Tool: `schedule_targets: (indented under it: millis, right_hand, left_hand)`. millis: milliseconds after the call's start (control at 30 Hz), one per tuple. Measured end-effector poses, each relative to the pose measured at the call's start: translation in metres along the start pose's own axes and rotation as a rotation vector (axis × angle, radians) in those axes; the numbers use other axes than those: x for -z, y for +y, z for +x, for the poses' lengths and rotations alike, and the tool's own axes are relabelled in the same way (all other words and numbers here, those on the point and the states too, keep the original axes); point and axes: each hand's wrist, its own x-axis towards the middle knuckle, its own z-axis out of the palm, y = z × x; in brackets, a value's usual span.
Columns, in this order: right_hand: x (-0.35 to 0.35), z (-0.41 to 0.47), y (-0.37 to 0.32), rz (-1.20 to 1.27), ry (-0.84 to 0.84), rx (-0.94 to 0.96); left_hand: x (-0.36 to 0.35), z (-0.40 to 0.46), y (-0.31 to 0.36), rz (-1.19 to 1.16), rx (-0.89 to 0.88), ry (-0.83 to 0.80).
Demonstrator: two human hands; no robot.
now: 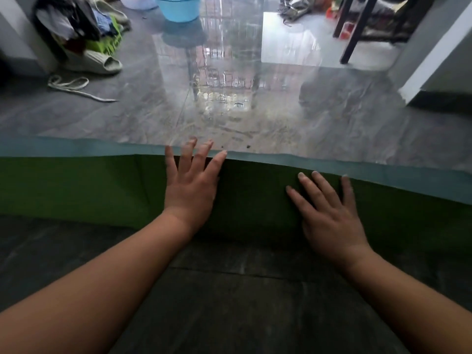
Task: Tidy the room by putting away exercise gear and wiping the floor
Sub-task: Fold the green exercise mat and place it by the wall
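A green exercise mat (84,186) lies folded in a band across the glossy grey floor (229,106), its pale blue underside (76,149) showing along the far edge. My left hand (191,185) rests flat on the mat near its far edge, fingers spread, the fingertips reaching over the blue strip. My right hand (329,213) also lies flat on the green surface, fingers apart, a little nearer to me. Neither hand grips anything.
A light blue bucket (178,8) stands at the back. At the left are a green basket with clothes (102,42), a pale slipper (102,63) and a white cord (74,85). Dark chair legs (355,37) and a white wall corner (429,62) are at the right.
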Motion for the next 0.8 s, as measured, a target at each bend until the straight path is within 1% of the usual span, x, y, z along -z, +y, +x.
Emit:
schedule_targets:
  millis: [67, 167, 233, 300, 367, 433, 500, 533, 700, 800]
  right_hand:
    - [-0.017, 0.001, -0.008, -0.016, -0.119, -0.071]
    - [-0.035, 0.015, -0.008, -0.028, -0.203, -0.145]
    - [-0.044, 0.03, -0.003, -0.028, -0.24, -0.21]
    - [-0.049, 0.048, 0.001, 0.002, -0.26, -0.3]
    - [-0.054, 0.065, 0.003, 0.033, -0.266, -0.371]
    - [-0.06, 0.071, 0.002, 0.094, -0.252, -0.395]
    - [-0.073, 0.062, -0.004, 0.172, -0.246, -0.375]
    - [-0.08, 0.053, -0.008, 0.207, -0.269, -0.357]
    - [-0.121, -0.002, -0.024, 0.295, -0.52, -0.341]
    - [-0.136, -0.01, -0.022, 0.294, -0.61, -0.294]
  left_hand:
    - [-0.013, 0.004, -0.001, -0.004, 0.036, -0.04]
    - [-0.029, 0.01, 0.001, -0.014, 0.071, -0.068]
    - [-0.039, 0.006, 0.009, -0.022, 0.015, -0.064]
    - [-0.052, -0.007, 0.022, -0.025, -0.089, -0.064]
    - [-0.069, -0.023, 0.03, -0.034, -0.159, -0.094]
    - [-0.087, -0.034, 0.031, -0.029, -0.168, -0.184]
    - [-0.098, -0.036, 0.029, -0.034, -0.104, -0.324]
    - [-0.102, -0.035, 0.028, -0.045, -0.06, -0.396]
    - [-0.129, -0.035, 0.024, -0.067, 0.023, -0.638]
    - [-0.145, -0.038, 0.021, -0.062, 0.033, -0.702]
